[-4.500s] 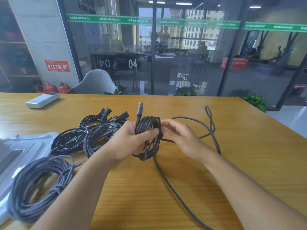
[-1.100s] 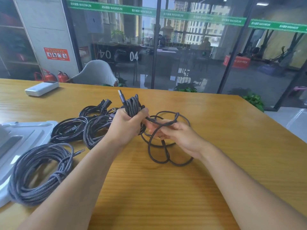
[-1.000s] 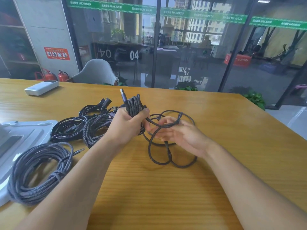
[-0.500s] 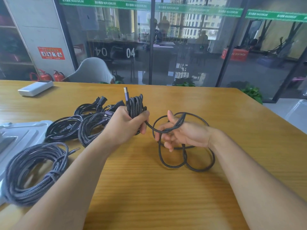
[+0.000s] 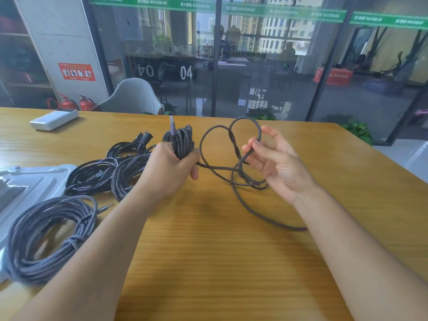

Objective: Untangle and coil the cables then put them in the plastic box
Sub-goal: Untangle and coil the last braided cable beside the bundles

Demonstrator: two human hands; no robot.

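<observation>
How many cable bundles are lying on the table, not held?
3: a grey braided coil nearest on the left, a black one beyond it, and a braided one beside the left hand. Overlap may hide another.

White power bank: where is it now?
Head view, far left: the white power bank lies on the wooden table near its back edge, beyond the black cable coils.

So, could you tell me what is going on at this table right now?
A person is coiling a dark braided cable. The left hand grips the wound bundle, while the right hand lifts a loose loop on its fingers; the rest trails on the wooden table. A finished grey braided coil lies on the white plastic box, beside glossy black cables.
</observation>
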